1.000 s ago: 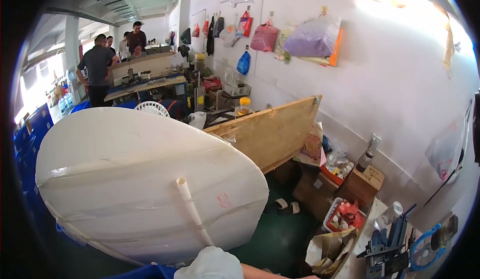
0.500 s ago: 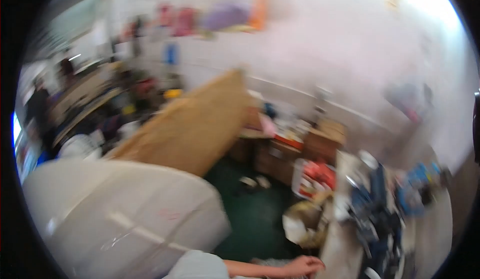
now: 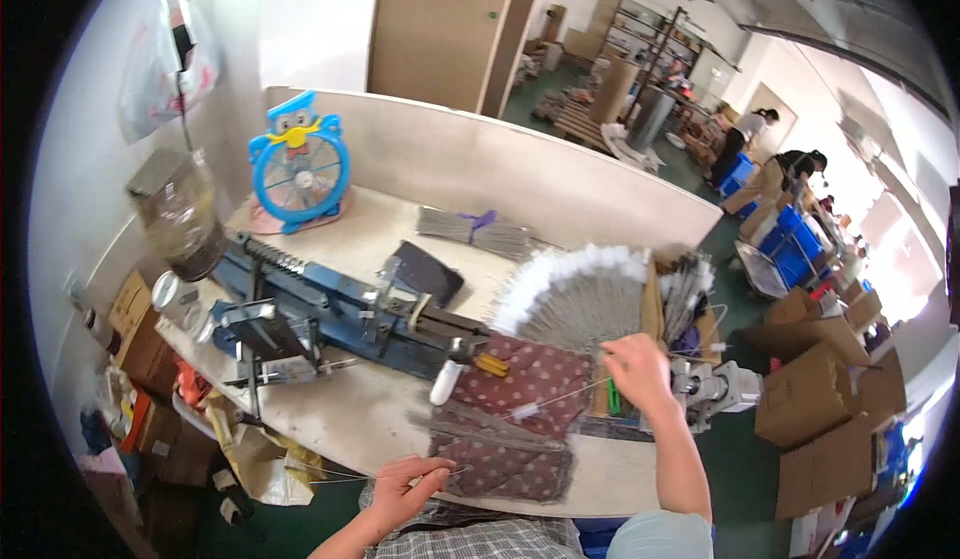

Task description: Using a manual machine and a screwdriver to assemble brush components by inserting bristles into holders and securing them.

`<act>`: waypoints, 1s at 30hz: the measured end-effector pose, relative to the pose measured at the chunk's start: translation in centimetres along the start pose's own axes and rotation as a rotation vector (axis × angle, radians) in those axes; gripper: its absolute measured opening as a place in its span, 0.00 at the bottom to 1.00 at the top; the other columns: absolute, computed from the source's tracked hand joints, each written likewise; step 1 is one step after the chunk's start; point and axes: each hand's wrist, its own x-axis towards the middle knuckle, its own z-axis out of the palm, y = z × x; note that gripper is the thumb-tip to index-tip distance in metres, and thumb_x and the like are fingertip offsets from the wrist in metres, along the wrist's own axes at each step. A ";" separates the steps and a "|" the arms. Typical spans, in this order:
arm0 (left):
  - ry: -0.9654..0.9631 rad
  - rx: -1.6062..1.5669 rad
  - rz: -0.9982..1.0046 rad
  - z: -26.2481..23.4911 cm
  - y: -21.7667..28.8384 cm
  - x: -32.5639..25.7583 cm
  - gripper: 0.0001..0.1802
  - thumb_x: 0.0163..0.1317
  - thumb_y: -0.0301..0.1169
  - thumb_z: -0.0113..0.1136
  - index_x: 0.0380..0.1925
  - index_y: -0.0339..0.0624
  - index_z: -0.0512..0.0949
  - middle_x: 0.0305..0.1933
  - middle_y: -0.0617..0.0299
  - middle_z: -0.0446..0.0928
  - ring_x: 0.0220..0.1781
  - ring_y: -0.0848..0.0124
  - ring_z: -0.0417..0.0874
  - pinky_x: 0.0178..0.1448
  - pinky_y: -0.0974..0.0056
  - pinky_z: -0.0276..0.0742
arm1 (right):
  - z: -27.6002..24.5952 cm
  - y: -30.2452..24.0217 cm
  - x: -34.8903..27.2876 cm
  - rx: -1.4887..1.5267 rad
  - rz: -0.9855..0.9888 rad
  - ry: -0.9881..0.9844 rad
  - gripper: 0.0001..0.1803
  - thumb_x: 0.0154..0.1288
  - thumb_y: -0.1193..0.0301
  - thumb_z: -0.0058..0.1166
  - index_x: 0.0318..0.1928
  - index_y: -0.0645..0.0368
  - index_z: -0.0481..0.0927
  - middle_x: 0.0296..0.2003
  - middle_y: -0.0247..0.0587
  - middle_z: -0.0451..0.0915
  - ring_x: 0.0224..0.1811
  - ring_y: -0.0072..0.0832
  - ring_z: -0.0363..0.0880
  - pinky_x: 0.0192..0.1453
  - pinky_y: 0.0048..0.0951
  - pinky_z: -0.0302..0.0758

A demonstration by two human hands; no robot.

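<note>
My left hand (image 3: 405,487) is low at the table's front edge, its thumb and fingers pinched on thin wires (image 3: 345,477) that stick out to the left. Farther right, my right hand (image 3: 638,371) is closed on the end of a thin wire brush (image 3: 570,397), whose small white bristle tip points left. Beneath it lies a brown polka-dot cloth (image 3: 510,449), with a bundle of grey wires (image 3: 490,427) across it. Just beyond my right hand, many white-tipped wire brushes (image 3: 585,304) lie fanned out. A blue metal bench machine (image 3: 340,309) stands left of the cloth.
A blue cartoon-shaped fan (image 3: 300,174) stands at the back left, near a purple-tied wire bundle (image 3: 475,229). A low white panel (image 3: 480,159) borders the table's far side. Cardboard boxes (image 3: 810,399) sit on the floor at right; people (image 3: 790,171) work beyond beside blue crates (image 3: 792,249).
The view has swung right from the wall and large boards to the worktable. Both hands now show, holding thin wires; earlier, only one blurred hand and forearm showed at the lower edge.
</note>
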 end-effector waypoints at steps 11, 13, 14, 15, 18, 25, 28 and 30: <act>-0.118 0.003 -0.028 2.4 0.9 4.4 0.11 0.62 0.30 0.57 0.37 0.33 0.82 0.22 0.60 0.79 0.25 0.75 0.78 0.32 0.69 0.73 | 0.5 1.6 0.3 -0.336 -0.295 -0.525 0.02 0.49 0.68 0.56 0.26 0.48 0.81 0.25 0.29 0.79 0.38 0.29 0.76 0.40 0.32 0.67; -0.120 0.014 -0.042 3.1 1.1 5.0 0.11 0.61 0.30 0.58 0.37 0.33 0.82 0.23 0.60 0.79 0.25 0.75 0.79 0.32 0.69 0.73 | -0.2 2.2 0.8 -0.300 -0.325 -0.478 0.03 0.49 0.67 0.55 0.25 0.48 0.80 0.23 0.29 0.79 0.36 0.29 0.76 0.39 0.33 0.67; -0.110 -0.050 -0.113 3.6 1.3 5.2 0.10 0.61 0.29 0.58 0.37 0.34 0.82 0.22 0.60 0.79 0.25 0.75 0.79 0.32 0.69 0.73 | -0.2 2.4 1.1 -0.391 -0.372 -0.573 0.02 0.49 0.68 0.54 0.24 0.48 0.80 0.23 0.30 0.79 0.35 0.29 0.76 0.39 0.32 0.67; -0.100 -0.114 -0.184 4.1 1.5 5.5 0.10 0.60 0.29 0.59 0.37 0.34 0.82 0.22 0.61 0.79 0.25 0.75 0.79 0.32 0.70 0.73 | -0.2 2.6 1.5 -0.483 -0.418 -0.667 0.03 0.50 0.68 0.53 0.23 0.48 0.79 0.24 0.30 0.79 0.35 0.29 0.77 0.39 0.32 0.67; -0.154 -0.129 -0.158 5.4 2.1 6.5 0.09 0.60 0.29 0.59 0.37 0.35 0.82 0.22 0.62 0.79 0.25 0.76 0.79 0.32 0.70 0.72 | -0.1 2.8 2.3 -0.480 -0.404 -0.640 0.02 0.50 0.69 0.53 0.26 0.49 0.78 0.26 0.30 0.79 0.35 0.29 0.77 0.39 0.31 0.67; -0.172 -0.012 -0.007 6.4 1.5 8.7 0.09 0.60 0.29 0.59 0.37 0.36 0.82 0.22 0.61 0.80 0.25 0.77 0.78 0.32 0.70 0.72 | -0.8 5.6 3.8 -0.198 -0.305 -0.559 0.04 0.54 0.70 0.54 0.31 0.54 0.75 0.26 0.39 0.79 0.34 0.37 0.79 0.37 0.39 0.74; -0.168 -0.051 -0.095 7.4 2.1 9.7 0.09 0.60 0.29 0.58 0.37 0.36 0.82 0.22 0.61 0.80 0.24 0.75 0.78 0.33 0.69 0.72 | -0.8 6.5 4.7 -0.093 -0.010 -0.421 0.08 0.60 0.68 0.51 0.39 0.55 0.73 0.28 0.43 0.79 0.34 0.44 0.79 0.38 0.43 0.75; -0.240 -0.014 -0.006 7.7 2.2 10.4 0.10 0.59 0.29 0.59 0.37 0.36 0.82 0.22 0.61 0.80 0.25 0.74 0.78 0.33 0.69 0.72 | -0.7 7.0 5.3 -0.037 0.062 -0.495 0.10 0.64 0.65 0.49 0.43 0.54 0.73 0.30 0.45 0.80 0.36 0.46 0.79 0.38 0.45 0.74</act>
